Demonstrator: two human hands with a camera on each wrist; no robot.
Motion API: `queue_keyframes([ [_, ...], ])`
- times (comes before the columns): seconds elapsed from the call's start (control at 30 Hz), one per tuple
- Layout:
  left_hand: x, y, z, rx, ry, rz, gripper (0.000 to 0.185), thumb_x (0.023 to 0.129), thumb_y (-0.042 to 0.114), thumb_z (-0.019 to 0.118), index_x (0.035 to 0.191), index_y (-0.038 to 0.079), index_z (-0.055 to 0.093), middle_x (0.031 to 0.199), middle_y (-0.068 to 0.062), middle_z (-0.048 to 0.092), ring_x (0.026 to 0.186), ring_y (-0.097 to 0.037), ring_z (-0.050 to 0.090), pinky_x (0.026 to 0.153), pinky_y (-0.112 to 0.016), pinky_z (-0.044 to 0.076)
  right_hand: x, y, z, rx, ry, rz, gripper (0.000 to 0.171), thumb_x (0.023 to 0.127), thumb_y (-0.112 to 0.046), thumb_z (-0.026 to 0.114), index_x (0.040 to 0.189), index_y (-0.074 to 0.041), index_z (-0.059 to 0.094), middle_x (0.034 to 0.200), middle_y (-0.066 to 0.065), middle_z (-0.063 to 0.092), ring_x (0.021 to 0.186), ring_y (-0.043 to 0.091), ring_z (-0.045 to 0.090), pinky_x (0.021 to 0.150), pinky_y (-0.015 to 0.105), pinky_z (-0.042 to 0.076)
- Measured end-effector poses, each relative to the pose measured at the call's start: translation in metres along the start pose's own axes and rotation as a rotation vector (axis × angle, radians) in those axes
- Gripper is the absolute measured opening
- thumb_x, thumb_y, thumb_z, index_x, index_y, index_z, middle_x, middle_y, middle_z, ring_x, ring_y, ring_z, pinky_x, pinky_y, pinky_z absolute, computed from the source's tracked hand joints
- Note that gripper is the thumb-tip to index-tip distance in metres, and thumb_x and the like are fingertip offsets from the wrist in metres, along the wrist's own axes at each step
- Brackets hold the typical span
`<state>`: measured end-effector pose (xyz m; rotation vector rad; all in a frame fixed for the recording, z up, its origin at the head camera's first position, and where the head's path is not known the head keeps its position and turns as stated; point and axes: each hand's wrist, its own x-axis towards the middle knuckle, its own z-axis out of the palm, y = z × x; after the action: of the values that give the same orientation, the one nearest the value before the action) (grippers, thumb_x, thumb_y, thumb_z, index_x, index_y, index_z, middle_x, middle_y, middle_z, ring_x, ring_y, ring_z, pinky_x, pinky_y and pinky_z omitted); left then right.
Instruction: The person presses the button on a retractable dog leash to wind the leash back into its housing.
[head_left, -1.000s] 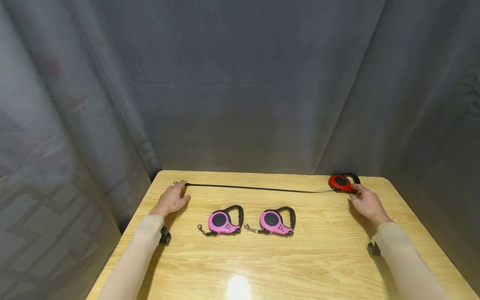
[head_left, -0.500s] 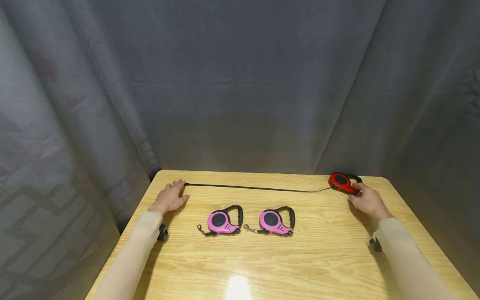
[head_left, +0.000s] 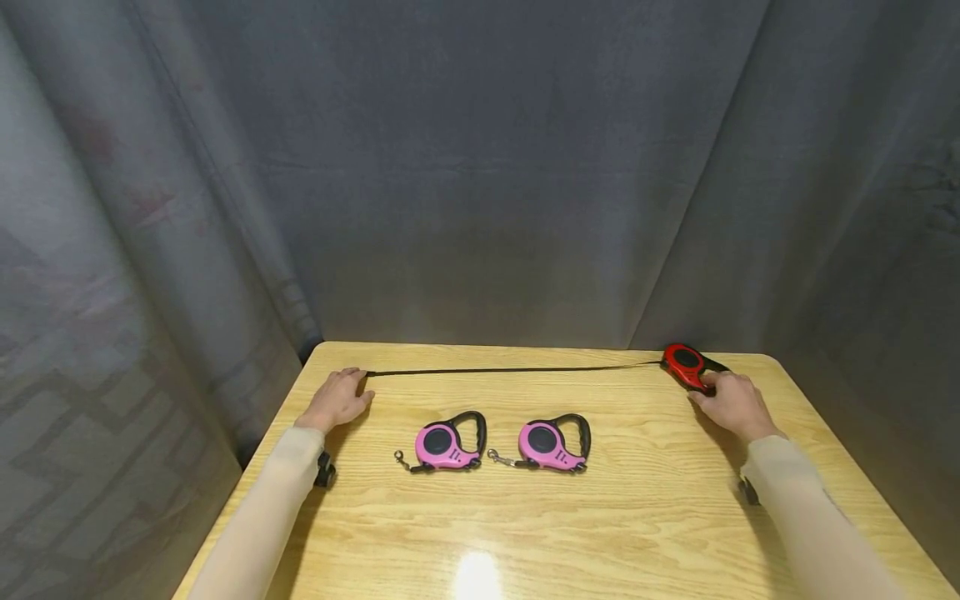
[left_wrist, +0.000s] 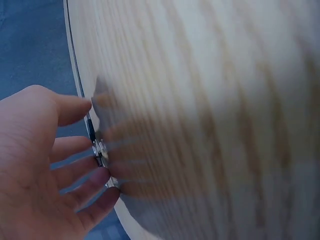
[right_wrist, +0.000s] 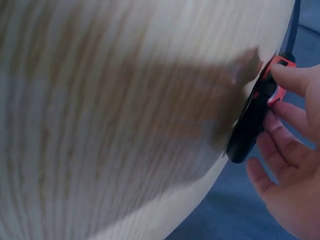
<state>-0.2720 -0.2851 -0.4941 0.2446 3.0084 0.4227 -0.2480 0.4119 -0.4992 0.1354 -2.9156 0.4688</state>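
Looking at it biggest first: gray curtain (head_left: 480,167) all around, then the wooden desk (head_left: 600,517). Stretched across the desk's far edge is a black cord (head_left: 510,370), its long axis running left to right, pretty much taut. It comes out of the red leash (head_left: 686,363) at the far right corner. Right hand (head_left: 731,404) is on that red leash, fingers curled around its black handle, thumb on top. Left hand (head_left: 337,398) sits at the cord's other end near the far left corner, fingers fairly straight, touching the little metal clip (left_wrist: 101,150) against the desk edge. So each hand has one end. Two pink leashes (head_left: 444,443) (head_left: 551,442) lie side by side between the arms, untouched, cords wound in.
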Motion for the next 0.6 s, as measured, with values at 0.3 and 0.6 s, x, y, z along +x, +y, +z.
queue_keyframes([
  [0.3,-0.006,-0.002,0.007,0.006,0.158,0.047,0.040,0.106,0.010,0.057,0.135,-0.017,0.062,0.135,-0.039,0.061,0.124,-0.057,0.059,0.108,-0.064,0.049,0.004,-0.001,0.002,0.067,-0.026,0.048,0.030,0.093,-0.030,0.082,0.093,-0.001,0.072,0.077,0.007,0.068,0.072,0.024,0.054,0.067,0.036,0.038],
  [0.6,-0.009,0.000,0.009,0.007,0.197,-0.007,0.032,0.103,0.009,0.063,0.129,-0.008,0.071,0.126,-0.030,0.068,0.111,-0.049,0.068,0.095,-0.060,0.057,0.001,0.002,0.006,0.067,0.000,0.077,0.036,0.094,-0.033,0.082,0.092,0.001,0.071,0.075,0.008,0.066,0.070,0.025,0.051,0.065,0.034,0.036],
])
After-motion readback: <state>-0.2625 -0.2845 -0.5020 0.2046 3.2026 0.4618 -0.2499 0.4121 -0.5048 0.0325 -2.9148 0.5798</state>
